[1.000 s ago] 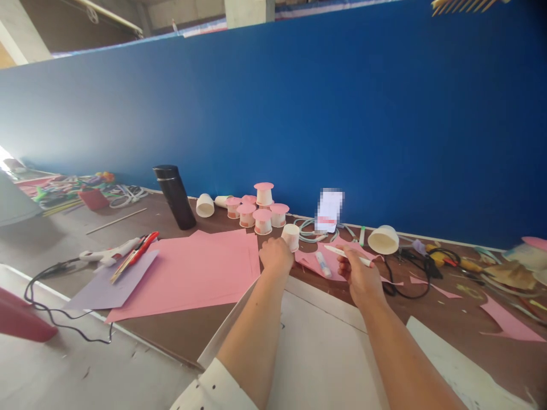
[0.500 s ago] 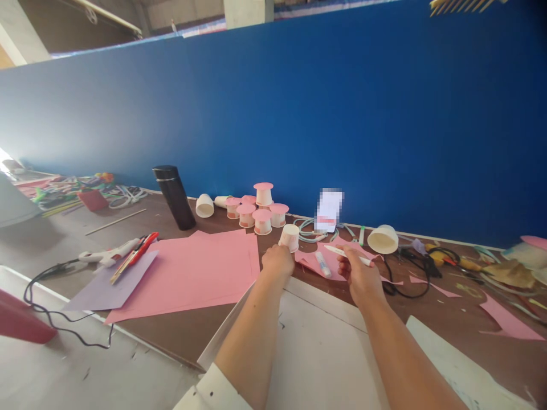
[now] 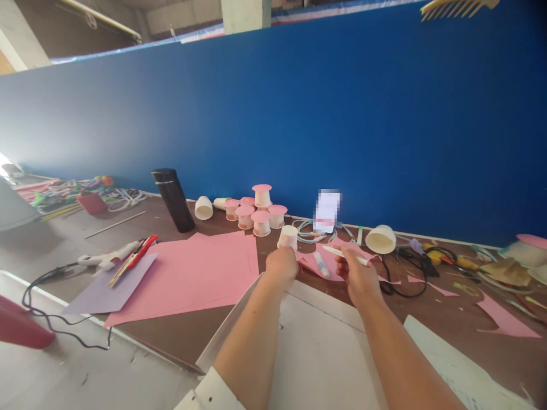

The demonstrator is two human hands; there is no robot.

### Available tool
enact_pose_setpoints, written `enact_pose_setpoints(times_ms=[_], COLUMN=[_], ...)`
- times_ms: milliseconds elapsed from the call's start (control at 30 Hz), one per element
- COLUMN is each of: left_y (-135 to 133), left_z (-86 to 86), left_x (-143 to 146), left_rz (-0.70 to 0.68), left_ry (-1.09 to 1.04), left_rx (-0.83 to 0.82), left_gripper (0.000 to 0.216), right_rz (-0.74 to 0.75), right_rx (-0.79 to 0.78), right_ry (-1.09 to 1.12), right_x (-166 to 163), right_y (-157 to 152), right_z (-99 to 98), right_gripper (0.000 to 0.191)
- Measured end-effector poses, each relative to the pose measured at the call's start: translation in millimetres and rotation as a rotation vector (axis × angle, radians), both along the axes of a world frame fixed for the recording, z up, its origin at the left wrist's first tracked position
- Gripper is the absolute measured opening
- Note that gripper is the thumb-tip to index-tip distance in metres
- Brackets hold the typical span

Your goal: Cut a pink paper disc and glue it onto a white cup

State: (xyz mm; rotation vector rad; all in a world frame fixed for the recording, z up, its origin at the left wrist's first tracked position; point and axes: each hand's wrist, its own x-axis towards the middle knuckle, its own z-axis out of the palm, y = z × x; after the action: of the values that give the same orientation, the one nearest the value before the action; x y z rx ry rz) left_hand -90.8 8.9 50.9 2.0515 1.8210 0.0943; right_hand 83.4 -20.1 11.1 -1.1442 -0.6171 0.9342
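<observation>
My right hand (image 3: pixel 359 277) is closed around a slim white marker (image 3: pixel 335 250) with a reddish end. Its tip points left, above a cut piece of pink paper (image 3: pixel 310 261). On that paper lies a small white-and-blue glue stick (image 3: pixel 321 265). My left hand (image 3: pixel 281 265) is closed, back of the hand toward me, at the paper's left edge. Its fingertips are hidden, so what they grip does not show. Just behind it an upturned white paper cup (image 3: pixel 288 236) stands on the brown table. Several cups with pink paper discs (image 3: pixel 261 216) are grouped beyond, one stacked on top.
Pink sheets (image 3: pixel 205 273), a purple sheet (image 3: pixel 115 285), a red cutter (image 3: pixel 143 250) and a corded glue gun (image 3: pixel 113 256) lie left. A black bottle (image 3: pixel 173 199) and a phone (image 3: pixel 327 210) stand by the blue partition (image 3: pixel 273 114). Cables and scraps are at right.
My left hand has shifted slightly right and toward me, away from the upturned cup. My right hand keeps the marker in nearly the same place. The view has tilted a little.
</observation>
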Motion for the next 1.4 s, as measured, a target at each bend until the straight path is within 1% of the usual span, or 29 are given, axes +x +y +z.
enact_pose_setpoints(times_ms=[133, 233, 333, 533, 867, 1133, 1400], left_y=[0, 0, -1, -2, -4, -3, -1], left_z=[-5.3, -7.4, -6.5, -4.2, -4.8, -6.3, -11.1], left_x=[4, 7, 9, 11, 12, 14, 14], left_rz=[-0.157, -0.219, -0.234, -0.202, -0.237, -0.214, -0.219], left_ry=[-0.209, -0.330, -0.389, -0.449, -0.492, -0.373, -0.344], left_rx=[0.159, 0.205, 0.226, 0.293, 0.335, 0.349, 0.359], left_gripper=[0.017, 0.017, 0.018, 0.016, 0.016, 0.023, 0.023], right_rz=[-0.005, -0.024, -0.030, -0.028, -0.027, -0.021, -0.003], right_rx=[-0.014, -0.021, -0.012, -0.006, -0.024, -0.005, 0.011], right_ry=[0.000, 0.003, 0.011, 0.014, -0.029, -0.052, -0.060], right_x=[0, 0, 0, 0, 2, 3, 3], right_y=[0, 0, 1, 1, 1, 1, 1], right_z=[0.4, 1.3, 1.2, 0.6, -1.4, -3.3, -4.1], right_gripper=[0.030, 0.031, 0.031, 0.034, 0.034, 0.033, 0.032])
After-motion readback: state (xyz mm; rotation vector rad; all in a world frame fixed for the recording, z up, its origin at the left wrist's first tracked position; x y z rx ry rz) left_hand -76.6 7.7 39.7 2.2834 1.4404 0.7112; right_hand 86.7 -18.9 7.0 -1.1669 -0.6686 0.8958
